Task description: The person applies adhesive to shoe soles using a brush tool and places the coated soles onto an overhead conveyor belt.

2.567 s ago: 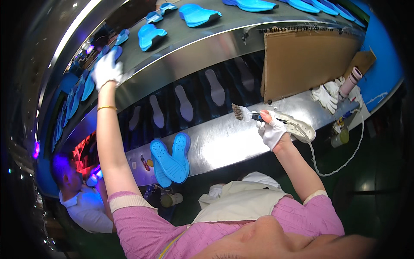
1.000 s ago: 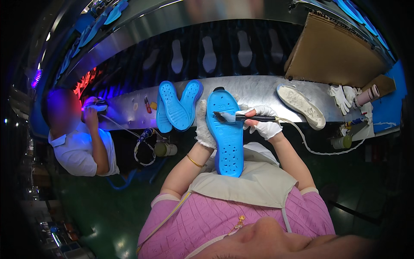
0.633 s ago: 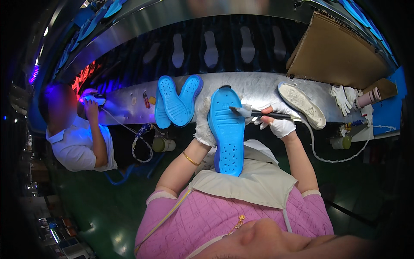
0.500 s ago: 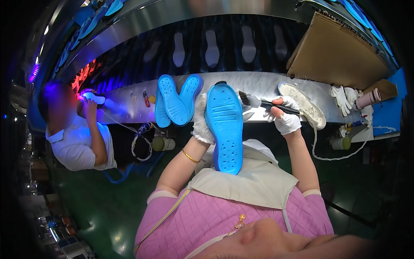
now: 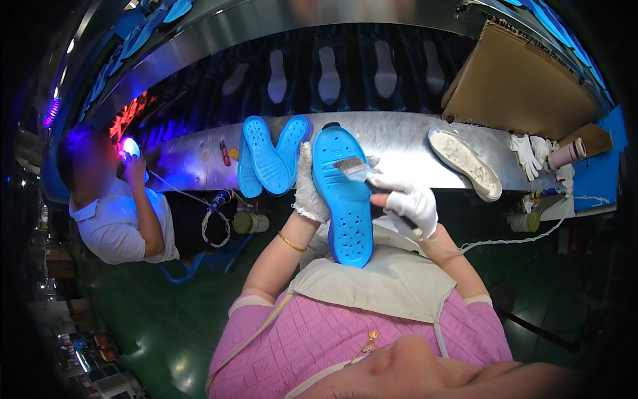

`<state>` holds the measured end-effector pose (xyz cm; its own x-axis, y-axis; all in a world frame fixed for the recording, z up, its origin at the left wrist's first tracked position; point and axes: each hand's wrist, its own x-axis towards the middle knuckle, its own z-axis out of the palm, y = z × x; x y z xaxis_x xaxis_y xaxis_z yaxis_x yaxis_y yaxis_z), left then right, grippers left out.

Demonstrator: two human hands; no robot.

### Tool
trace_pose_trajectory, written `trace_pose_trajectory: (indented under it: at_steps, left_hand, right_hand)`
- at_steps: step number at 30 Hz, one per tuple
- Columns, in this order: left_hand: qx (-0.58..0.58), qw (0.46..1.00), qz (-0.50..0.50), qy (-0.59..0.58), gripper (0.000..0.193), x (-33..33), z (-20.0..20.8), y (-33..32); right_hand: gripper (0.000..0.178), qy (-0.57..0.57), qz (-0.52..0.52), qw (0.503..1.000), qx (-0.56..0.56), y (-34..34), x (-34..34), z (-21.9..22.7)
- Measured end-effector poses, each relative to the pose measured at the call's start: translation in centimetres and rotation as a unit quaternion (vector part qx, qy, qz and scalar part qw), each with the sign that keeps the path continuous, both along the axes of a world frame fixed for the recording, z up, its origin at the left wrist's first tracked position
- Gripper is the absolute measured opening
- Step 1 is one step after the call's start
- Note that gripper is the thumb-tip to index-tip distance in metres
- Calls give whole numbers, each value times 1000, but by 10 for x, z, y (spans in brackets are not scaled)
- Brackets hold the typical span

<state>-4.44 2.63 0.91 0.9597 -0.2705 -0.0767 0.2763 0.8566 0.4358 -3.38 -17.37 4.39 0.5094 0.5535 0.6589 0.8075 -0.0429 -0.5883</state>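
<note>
A blue shoe sole (image 5: 352,229) stands upright in front of my body, its holed end low against the apron. My left hand (image 5: 310,189), in a white glove, grips its left edge from behind, and some fingers are hidden. In my gloved right hand (image 5: 413,205) is a flat paintbrush (image 5: 350,167) with a dark handle. The bristles lie over the ridged upper part of the sole. Whether they press on it is hard to tell.
Several blue soles (image 5: 266,159) overlap on the metal ledge (image 5: 399,143). A whitish sole-shaped pad (image 5: 465,163) with a cord lies to the right, near white gloves (image 5: 527,156) and a cardboard box (image 5: 522,80). Behind runs a dark conveyor (image 5: 359,66). Another person (image 5: 119,213) works at left.
My right hand has swung left, bringing the brush from beside the sole onto its upper part. The sole has barely shifted. The person at left has moved a hand and the lit piece.
</note>
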Motion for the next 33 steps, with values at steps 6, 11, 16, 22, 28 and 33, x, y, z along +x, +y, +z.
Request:
trace_pose_trajectory:
  at_steps: [6, 11, 16, 22, 28, 33]
  left_hand:
    - [-11, 1000, -14, -23, 95, -3, 10, -5]
    - [1, 999, -3, -33, 94, -3, 8, -3]
    - [-25, 999, 23, 24, 82, -3, 6, -5]
    - [-27, 996, 57, 69, 74, -14, 11, -6]
    - [3, 998, 32, 61, 67, -7, -6, 6]
    - [-20, 999, 49, 11, 79, -6, 15, 6]
  right_hand:
    - [38, 292, -12, 956, 0, 7, -13, -3]
    - [24, 48, -2, 997, 68, 14, -5, -5]
    - [18, 277, -54, 939, 195, 30, 5, -17]
    - [18, 317, -67, 926, 194, 11, 0, -35]
    - [19, 185, -162, 965, 94, -4, -3, -43]
    - [17, 317, -90, 908, 259, -30, 0, -35]
